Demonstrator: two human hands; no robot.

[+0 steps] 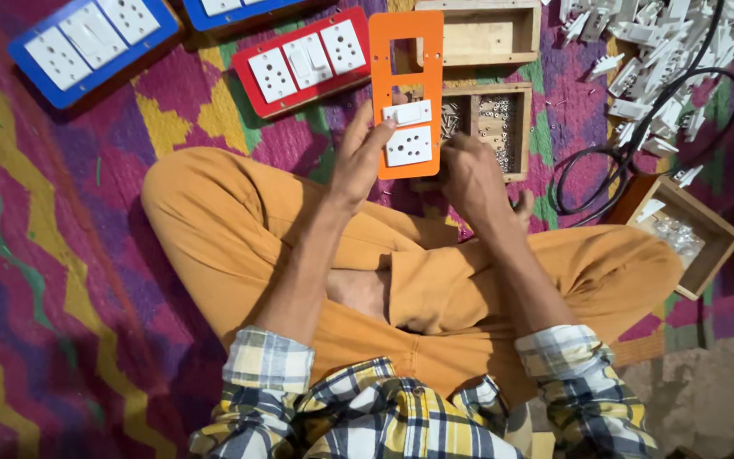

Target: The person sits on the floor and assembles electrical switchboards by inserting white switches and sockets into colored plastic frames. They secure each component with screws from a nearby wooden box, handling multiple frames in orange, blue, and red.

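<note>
I sit cross-legged in orange trousers on a patterned mat. My left hand [357,157] holds an orange switch plate [406,51] upright by its left edge. A white switch [407,113] and a white socket [409,145] sit in the plate's lower openings; its upper openings are bare. My right hand [474,174] is at the plate's lower right edge, fingers curled behind it; whether it pinches anything is hidden. Just beyond the right hand lies a wooden tray of small screws [496,119].
A red board [307,59] and a blue board [87,38] with white sockets lie at the far left. An open wooden box [479,34] lies behind the plate. White plastic parts [647,51], a black cable [588,170] and another wooden box [690,234] are on the right.
</note>
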